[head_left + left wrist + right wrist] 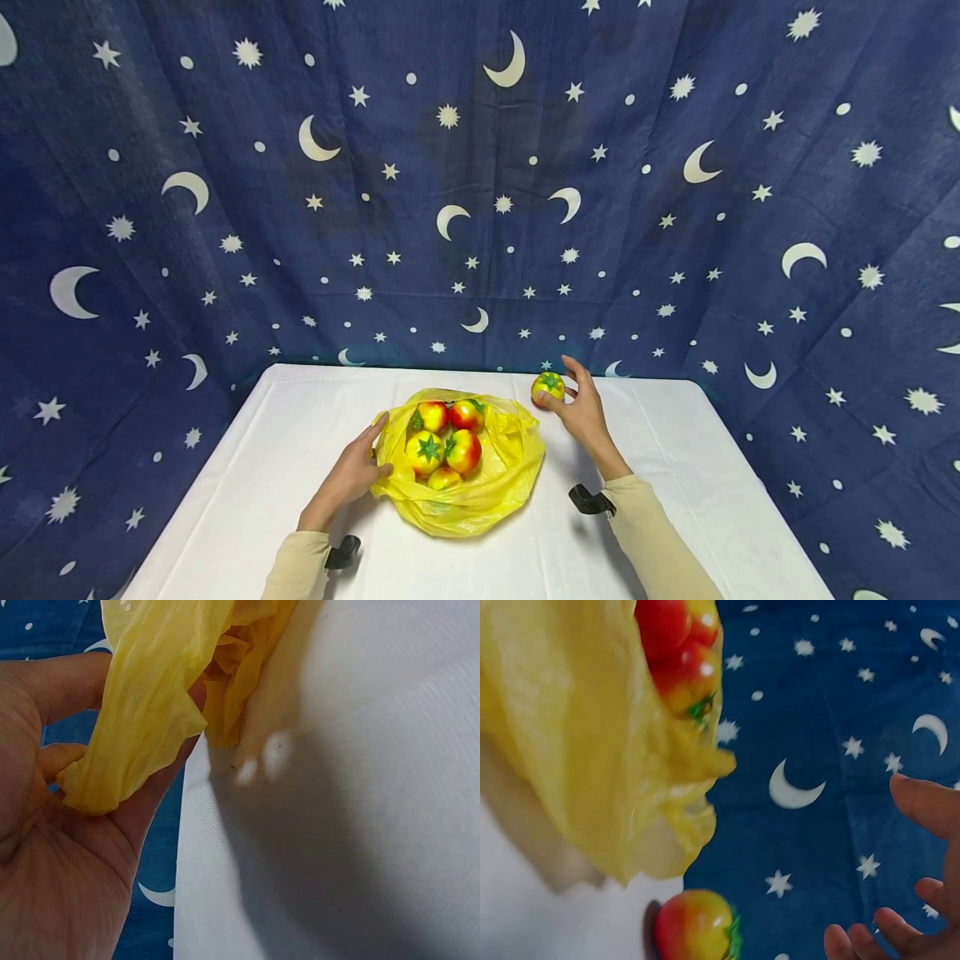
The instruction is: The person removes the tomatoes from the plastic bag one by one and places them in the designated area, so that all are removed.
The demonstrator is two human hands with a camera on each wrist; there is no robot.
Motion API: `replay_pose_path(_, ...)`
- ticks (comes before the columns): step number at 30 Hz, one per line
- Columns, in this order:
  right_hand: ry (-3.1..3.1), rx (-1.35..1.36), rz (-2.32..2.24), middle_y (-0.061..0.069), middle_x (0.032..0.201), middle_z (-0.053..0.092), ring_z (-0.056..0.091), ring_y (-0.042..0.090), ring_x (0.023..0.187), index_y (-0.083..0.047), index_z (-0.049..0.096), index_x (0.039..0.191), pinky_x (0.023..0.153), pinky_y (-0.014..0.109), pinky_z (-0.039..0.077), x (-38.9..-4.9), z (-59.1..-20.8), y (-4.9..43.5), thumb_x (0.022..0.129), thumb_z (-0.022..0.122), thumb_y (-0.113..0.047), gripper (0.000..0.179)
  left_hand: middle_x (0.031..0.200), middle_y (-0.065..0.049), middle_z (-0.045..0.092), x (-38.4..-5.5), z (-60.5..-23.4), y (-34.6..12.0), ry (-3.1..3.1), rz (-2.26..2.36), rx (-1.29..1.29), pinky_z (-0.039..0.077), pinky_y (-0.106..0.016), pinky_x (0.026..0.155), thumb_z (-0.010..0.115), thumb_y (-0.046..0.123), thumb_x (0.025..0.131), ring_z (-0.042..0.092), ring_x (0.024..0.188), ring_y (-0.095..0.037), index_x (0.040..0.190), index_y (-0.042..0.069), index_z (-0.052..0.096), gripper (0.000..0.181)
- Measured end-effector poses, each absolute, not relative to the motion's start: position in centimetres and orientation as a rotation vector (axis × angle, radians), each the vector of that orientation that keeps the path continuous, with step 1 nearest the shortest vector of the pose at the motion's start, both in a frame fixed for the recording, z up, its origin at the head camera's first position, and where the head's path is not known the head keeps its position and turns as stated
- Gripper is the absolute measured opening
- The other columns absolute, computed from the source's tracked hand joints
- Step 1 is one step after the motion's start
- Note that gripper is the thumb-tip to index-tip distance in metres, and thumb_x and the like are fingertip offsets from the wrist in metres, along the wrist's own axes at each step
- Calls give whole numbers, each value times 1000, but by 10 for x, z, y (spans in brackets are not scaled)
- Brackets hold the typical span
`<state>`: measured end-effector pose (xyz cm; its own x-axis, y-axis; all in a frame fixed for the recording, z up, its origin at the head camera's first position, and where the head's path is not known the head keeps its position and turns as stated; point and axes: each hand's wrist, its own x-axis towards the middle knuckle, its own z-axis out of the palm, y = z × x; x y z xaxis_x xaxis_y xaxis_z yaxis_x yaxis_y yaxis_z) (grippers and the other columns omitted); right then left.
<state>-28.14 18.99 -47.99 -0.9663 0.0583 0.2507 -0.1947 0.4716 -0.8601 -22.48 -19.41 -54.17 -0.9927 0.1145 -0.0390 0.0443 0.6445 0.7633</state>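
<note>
No readable text, label, brand or number on my yellow bag or the fruit; I find none on my black wrist mounts either. Backdrop cloth carries only printed signs without words: pale moons, stars, dots.

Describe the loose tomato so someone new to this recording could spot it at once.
On the white-covered table, find the yellow plastic bag. Just beyond its right side, near the table's far edge and beside the right hand, sits a red-and-yellow tomato with green star-shaped leaves on top. The similar tomatoes sit inside the bag; only this one lies outside it.
</note>
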Motion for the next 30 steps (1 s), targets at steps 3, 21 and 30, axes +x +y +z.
replay_pose_path(3, -2444, 156, 1507, 12, 154, 36, 37, 36, 142, -14, 36, 150, 111, 54, 42, -274, -475, 187, 82, 78, -16, 80, 159, -24, 27, -225, -542, -194, 2778, 1286, 142, 25, -61, 118, 72, 5, 80, 25, 146, -46, 157, 15, 25, 91)
replay_pose_path(21, -2389, 311, 1584, 13, 141, 51, 52, 33, 130, -13, 45, 144, 109, 49, 45, -238, -460, 168, 83, 77, -15, 69, 161, -21, 25, -227, -543, -192, 2778, 1270, 130, 24, -60, 119, 70, 5, 82, 23, 148, -43, 158, 17, 22, 90)
replay_pose_path(30, -2415, 383, 1658, 24, 137, 53, 54, 41, 127, 0, 48, 140, 106, 52, 47, -212, -441, 147, 83, 75, -4, 63, 160, -22, 27, -226, -542, -193, 2789, 1254, 137, 26, -61, 118, 71, 5, 82, 25, 147, -44, 158, 16, 23, 90)
